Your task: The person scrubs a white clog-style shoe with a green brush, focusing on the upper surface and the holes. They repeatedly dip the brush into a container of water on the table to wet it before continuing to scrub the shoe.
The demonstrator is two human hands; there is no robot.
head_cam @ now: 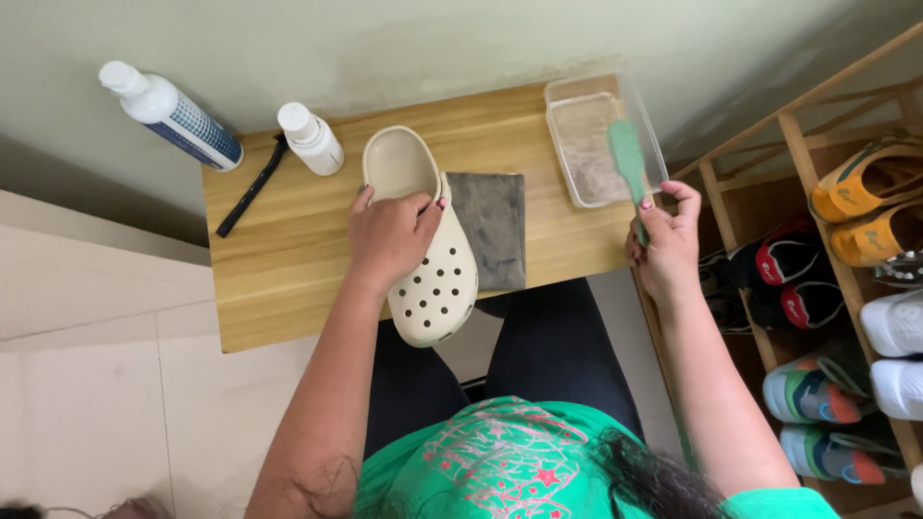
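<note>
1. Cream-coloured foam clog (423, 259) lies on the wooden bench (288, 259), toe hanging just over the near edge and heel toward the wall.
2. Over its strap and upper, the left hand (389, 235) presses down; its fingers (423, 207) are curled shut on the clog's rim, pinning it flat.
3. Just beside the clog, toward the right, a grey cloth (490, 226) lies flat and touches its side.
4. At the bench's far right corner sits a clear plastic tub (577, 106) of cloudy water.
5. Off the right edge, the right hand (666, 245) has its fingers (678, 197) closed around the handle of a green brush (627, 159), whose head rests over the tub.
6. Judging from this, the brush does best well wetted and let drip over the tub, while the left hand keeps a firm hold so the clog cannot slide off the near edge.
7. Along the far left edge stand a blue-and-white spray bottle (173, 115), a small white bottle (310, 137) and a black strap-like piece (252, 185).
8. Pale green wall behind, light tiled floor on the left, and a wooden shoe rack (798, 144) of trainers on the right.
</note>
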